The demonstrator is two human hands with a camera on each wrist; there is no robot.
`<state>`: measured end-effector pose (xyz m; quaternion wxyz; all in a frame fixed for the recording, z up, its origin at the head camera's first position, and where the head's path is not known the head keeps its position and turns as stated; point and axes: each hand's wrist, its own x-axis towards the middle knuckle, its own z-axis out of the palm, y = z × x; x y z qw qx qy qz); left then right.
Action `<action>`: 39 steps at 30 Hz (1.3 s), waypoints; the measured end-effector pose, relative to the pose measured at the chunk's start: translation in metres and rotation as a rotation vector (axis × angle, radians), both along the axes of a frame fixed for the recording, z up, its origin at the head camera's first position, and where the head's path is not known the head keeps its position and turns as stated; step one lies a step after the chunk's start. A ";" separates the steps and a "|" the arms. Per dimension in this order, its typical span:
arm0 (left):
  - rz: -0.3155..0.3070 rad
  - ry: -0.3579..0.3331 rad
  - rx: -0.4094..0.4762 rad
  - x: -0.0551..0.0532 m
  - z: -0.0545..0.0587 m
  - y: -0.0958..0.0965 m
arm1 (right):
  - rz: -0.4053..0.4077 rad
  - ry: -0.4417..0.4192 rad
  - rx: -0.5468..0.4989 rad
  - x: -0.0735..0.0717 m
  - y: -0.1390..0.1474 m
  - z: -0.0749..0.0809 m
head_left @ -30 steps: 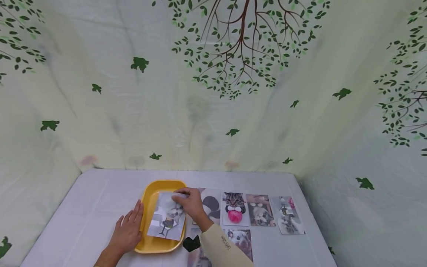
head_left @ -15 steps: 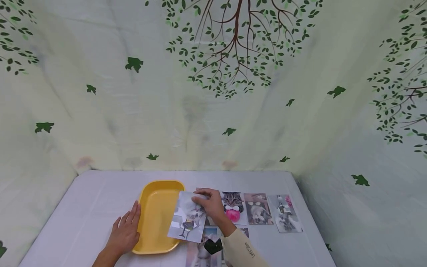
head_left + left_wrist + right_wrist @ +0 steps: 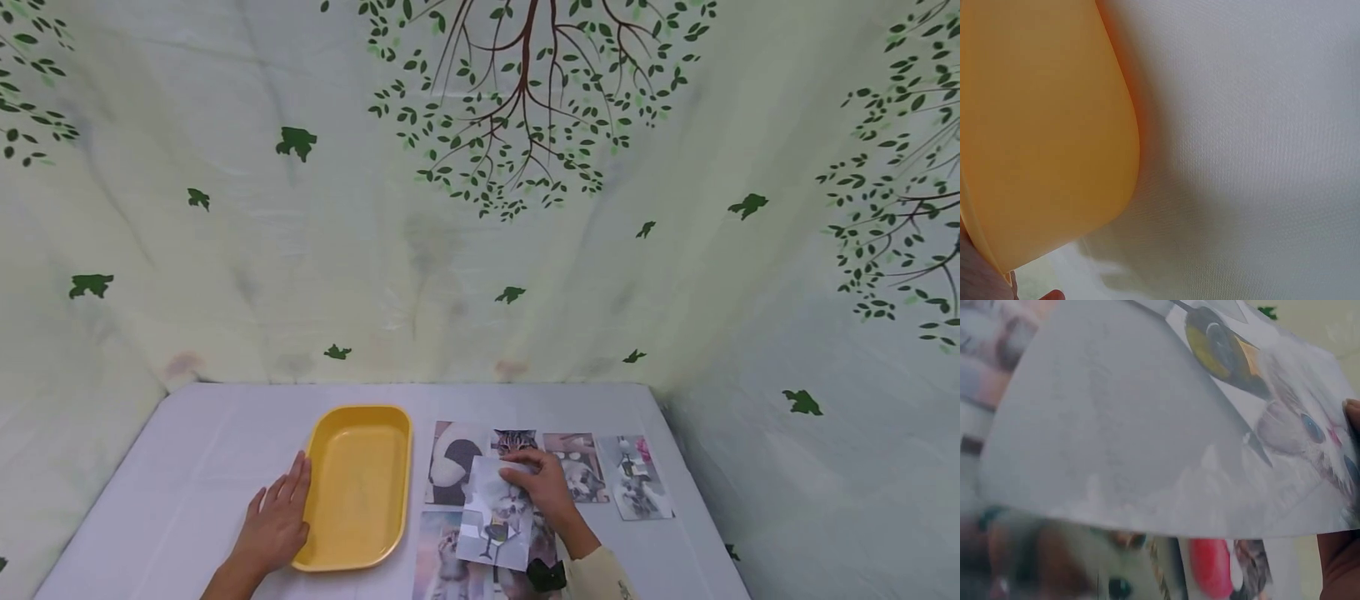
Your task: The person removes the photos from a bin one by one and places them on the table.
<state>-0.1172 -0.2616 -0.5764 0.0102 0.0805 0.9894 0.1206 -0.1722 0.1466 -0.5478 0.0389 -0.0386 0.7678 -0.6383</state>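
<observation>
My right hand (image 3: 543, 487) pinches the top edge of a photo card (image 3: 491, 527) between thumb and fingers. Printed on the card are a white kitten and a stemmed glass; it hangs over other cards and partly covers them. The same card (image 3: 1116, 425) fills much of the right wrist view, bowed, with a fingertip at its right edge. At the left, my left hand (image 3: 272, 527) rests with straight fingers along the rim of a yellow tray (image 3: 360, 492). The tray's outer wall (image 3: 1047, 125) shows large in the left wrist view, with little of the hand visible.
In the back row on the white table (image 3: 217, 450) lie a black-and-white picture card (image 3: 446, 487), a cat card (image 3: 514, 442), an animal photo (image 3: 579, 467) and a kitten card (image 3: 639, 479). A front-row kitten card (image 3: 435, 550) lies near the tray. A leaf-printed curtain (image 3: 420, 275) stands behind.
My right hand has carried the kitten-and-glass card from over the yellow tray rightward to above the other cards. My left hand stays at the tray's left rim.
</observation>
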 end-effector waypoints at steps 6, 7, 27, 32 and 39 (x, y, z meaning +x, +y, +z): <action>-0.009 0.013 0.012 0.000 0.000 0.000 | -0.081 -0.001 0.057 0.002 0.028 -0.013; -0.010 0.018 0.013 0.000 0.000 0.000 | -0.086 -0.006 0.062 0.002 0.032 -0.014; -0.020 -0.048 0.012 -0.004 0.003 0.000 | -0.192 -0.206 0.068 0.022 0.115 -0.046; -0.016 -0.049 0.022 -0.004 0.001 -0.002 | -0.191 -0.226 0.102 0.023 0.128 -0.051; -0.011 -0.062 0.023 -0.005 -0.001 -0.002 | -0.146 -0.236 0.190 0.027 0.140 -0.054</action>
